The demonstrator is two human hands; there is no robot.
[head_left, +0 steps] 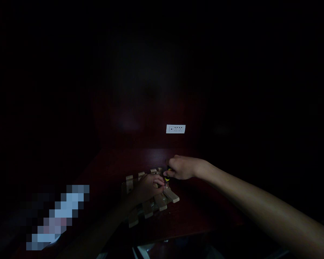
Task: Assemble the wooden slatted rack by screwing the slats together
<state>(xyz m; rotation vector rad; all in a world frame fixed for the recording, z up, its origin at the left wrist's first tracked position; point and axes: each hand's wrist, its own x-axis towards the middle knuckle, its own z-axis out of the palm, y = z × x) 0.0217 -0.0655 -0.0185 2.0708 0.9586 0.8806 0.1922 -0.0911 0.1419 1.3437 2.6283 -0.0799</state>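
Several pale wooden slats (171, 195) lie side by side in a row on the dark red table, joined to a frame that is mostly hidden. My right hand (180, 167) is closed around a yellow and black screwdriver (167, 178), which points down at the far right slat. Over the middle of the slats lies my left hand (150, 185), its fingers bent and close together near the screwdriver's tip. What those fingers pinch, if anything, is too small and dark to tell.
A white socket panel (175, 129) is on the dark wall behind the table (194, 216). At the lower left is a pixelated bright bluish object (67, 212). Some pale items (145, 250) show below the table's front edge. The surroundings are very dark.
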